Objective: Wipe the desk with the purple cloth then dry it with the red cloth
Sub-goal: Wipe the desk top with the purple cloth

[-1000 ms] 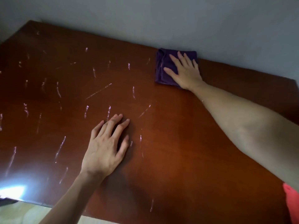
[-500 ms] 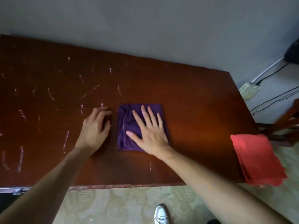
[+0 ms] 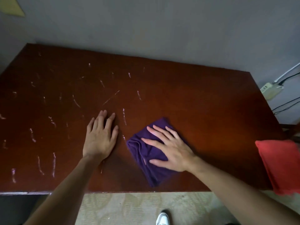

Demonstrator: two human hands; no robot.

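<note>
Setting: dark reddish-brown desk (image 3: 186, 98) against a grey wall (image 3: 146, 26), pale patterned floor (image 3: 129, 207) below its near edge.

Item 1, purple cloth (image 3: 146, 153): folded, rumpled, lying flat on the desk at lower centre of the frame, one corner near the front edge.

Item 2, right hand (image 3: 170, 148): palm down on the purple cloth, fingers straight and spread, thumb extended across the cloth's lower part; pressing, not gripping.

Item 3, left hand (image 3: 100, 138): flat on bare desk just left of the cloth, apart from it, fingers straight and close together, holding nothing.

Item 4, red cloth (image 3: 280, 166): at the desk's right end, lower right of frame, hanging past the front corner.

Item 5, whitish streaks (image 3: 53, 161): scattered over the desk's left and centre.

Item 6, power strip (image 3: 269, 90) with cables: right of the desk.

Item 7, white shoe (image 3: 163, 219): bottom edge.
</note>
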